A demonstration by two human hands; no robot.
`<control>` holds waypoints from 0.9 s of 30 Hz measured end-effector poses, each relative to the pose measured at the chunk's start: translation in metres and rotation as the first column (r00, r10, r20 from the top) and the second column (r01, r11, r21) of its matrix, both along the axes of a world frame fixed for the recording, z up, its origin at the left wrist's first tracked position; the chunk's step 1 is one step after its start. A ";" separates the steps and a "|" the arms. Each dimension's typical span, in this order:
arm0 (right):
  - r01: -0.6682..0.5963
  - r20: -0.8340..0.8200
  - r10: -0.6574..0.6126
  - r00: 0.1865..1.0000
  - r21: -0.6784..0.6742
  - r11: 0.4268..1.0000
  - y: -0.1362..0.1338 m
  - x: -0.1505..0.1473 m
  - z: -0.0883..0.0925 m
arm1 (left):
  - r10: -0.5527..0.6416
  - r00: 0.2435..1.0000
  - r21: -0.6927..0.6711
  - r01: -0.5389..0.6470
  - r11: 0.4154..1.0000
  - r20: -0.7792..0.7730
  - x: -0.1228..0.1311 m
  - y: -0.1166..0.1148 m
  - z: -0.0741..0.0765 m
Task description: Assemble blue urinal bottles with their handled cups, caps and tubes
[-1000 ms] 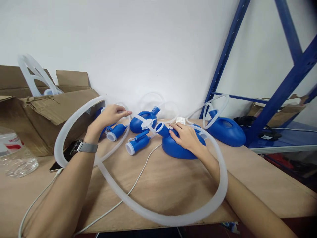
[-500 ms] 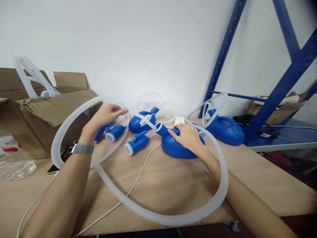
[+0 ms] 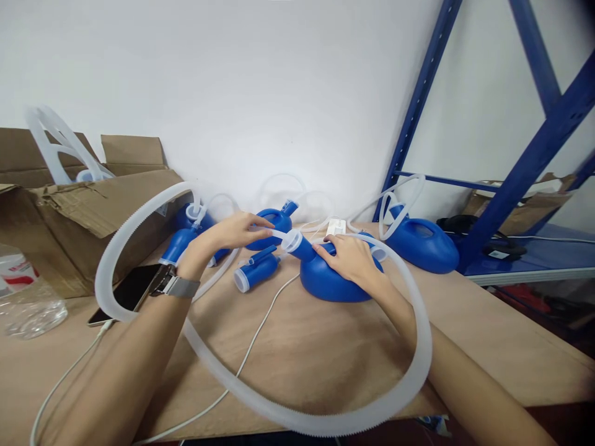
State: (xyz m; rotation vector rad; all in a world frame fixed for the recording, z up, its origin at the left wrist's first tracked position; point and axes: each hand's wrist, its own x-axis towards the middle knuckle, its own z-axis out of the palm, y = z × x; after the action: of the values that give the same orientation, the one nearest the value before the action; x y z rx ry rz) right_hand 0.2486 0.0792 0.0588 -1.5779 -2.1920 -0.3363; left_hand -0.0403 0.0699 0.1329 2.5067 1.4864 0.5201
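Note:
A large blue urinal bottle stands on the table, its neck tilted up and to the left. My right hand is closed around its top handle. A whitish cap sits at the bottle's mouth, with a thin stretch of tube running out of it to the left. On that stretch the fingers of my left hand are closed, just left of the cap. A long translucent ribbed tube loops across the front, passing near both forearms. A small blue bottle with a white rim lies between my hands.
More blue bottles rest at the back, including a large one at right with coiled tubing. At left are a cardboard box, a phone and a clear plastic bottle. A white cable crosses the table. Blue shelving rises at right.
My left hand has moved right, to beside the bottle's mouth. The cap, earlier away from the mouth on the thin tube, is now at it. My right hand stays on the handle.

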 end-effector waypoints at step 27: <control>-0.146 0.009 0.146 0.989 -0.039 0.989 -0.003 -0.003 0.004 | -0.174 0.985 -0.125 0.173 0.977 0.003 0.039 0.006 0.001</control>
State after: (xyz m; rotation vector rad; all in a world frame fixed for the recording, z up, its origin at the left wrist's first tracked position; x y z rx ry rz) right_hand 0.2460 0.0763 0.0626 -1.4276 -2.3205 -0.2611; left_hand -0.0015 0.0755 0.1337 2.5114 1.2458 0.3767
